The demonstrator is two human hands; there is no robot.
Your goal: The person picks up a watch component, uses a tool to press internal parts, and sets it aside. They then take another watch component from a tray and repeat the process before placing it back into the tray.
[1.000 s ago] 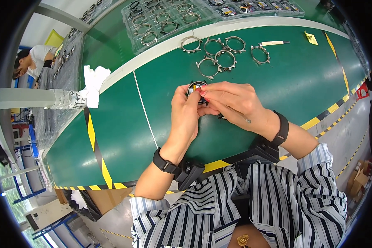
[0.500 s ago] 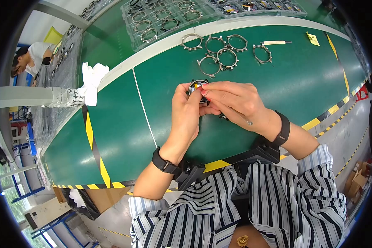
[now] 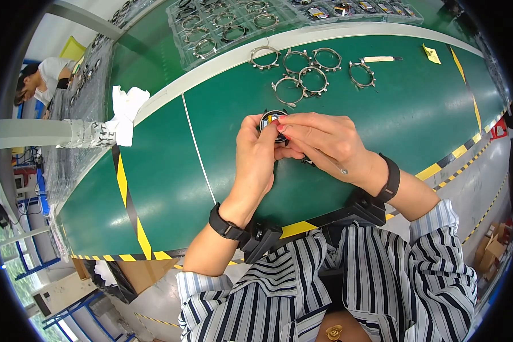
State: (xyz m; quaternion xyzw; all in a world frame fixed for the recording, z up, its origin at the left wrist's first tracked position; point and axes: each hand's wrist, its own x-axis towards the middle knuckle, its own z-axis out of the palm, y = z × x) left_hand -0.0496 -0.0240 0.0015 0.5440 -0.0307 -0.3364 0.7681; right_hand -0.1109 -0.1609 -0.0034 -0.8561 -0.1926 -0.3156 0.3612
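Almost nothing has moved: left fingers (image 3: 265, 139) grip a watch case (image 3: 269, 121), while right fingers (image 3: 302, 119), pinched together, hold a slim rod (image 3: 343, 170).

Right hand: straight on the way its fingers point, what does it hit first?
The round watch case, which the right hand's fingertips seem to touch; beyond it, probably the left hand. Depth there is unclear.

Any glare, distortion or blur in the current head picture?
Head view throughout: pale glare on the green tabletop; the white rail appears bowed, fisheye-style; corners black; no obvious motion blur on left hand or right hand; detail inside the watch case too small to make out.
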